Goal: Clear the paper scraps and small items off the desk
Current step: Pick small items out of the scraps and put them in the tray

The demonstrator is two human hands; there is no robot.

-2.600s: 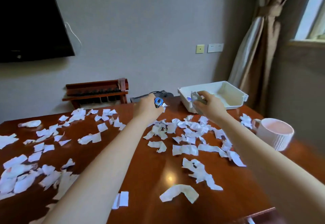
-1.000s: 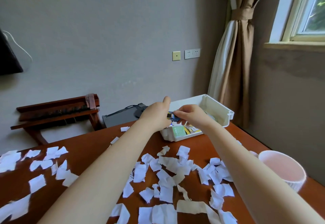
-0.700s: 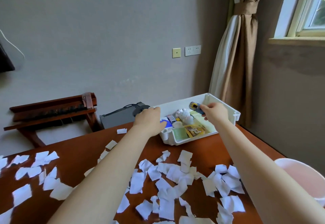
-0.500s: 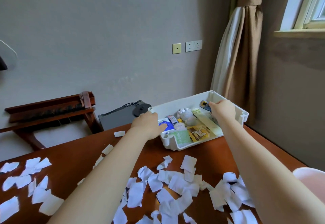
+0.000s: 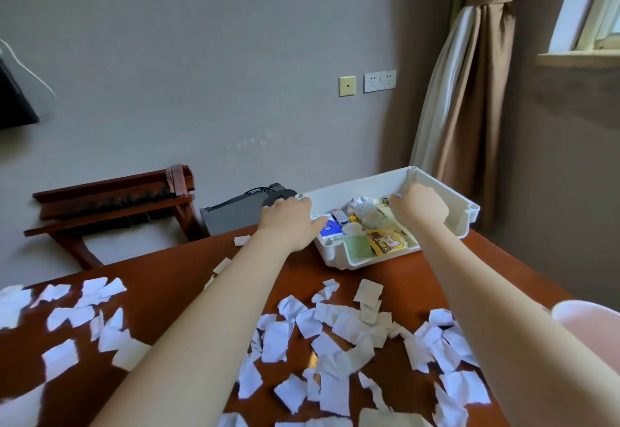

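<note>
Left hand (image 5: pixel 288 222), curled by a blue item (image 5: pixel 330 228) at the white tray's (image 5: pixel 352 190) near corner (grip unclear), and right hand (image 5: pixel 421 206), pinching a small item (image 5: pixel 396 196) deeper in, have both reached the tray; paper scraps (image 5: pixel 339 322) still cover the desk (image 5: pixel 167 269)

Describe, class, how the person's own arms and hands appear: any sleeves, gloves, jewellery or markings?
The left forearm and right forearm are bare to the picture's lower edge: no sleeve shows. The left hand and right hand wear no gloves; no watch, bracelet or marking shows on either wrist.
</note>
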